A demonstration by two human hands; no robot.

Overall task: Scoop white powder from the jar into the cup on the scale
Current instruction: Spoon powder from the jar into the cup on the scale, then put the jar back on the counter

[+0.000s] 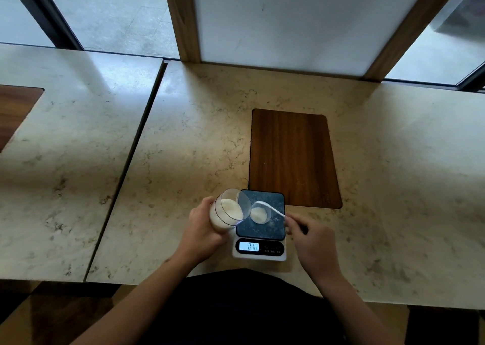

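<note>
A pale marble-patterned counter runs below windows; the left hand grips a clear glass jar of white powder, tilted toward a small clear cup on the dark-topped digital scale; the right hand pinches a white plastic spoon over the cup; a brown wooden inset panel lies behind.

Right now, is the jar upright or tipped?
Tipped. The left hand holds the jar off the table, with its open mouth leaning toward the cup on the scale; the powder surface shows through the mouth.
</note>
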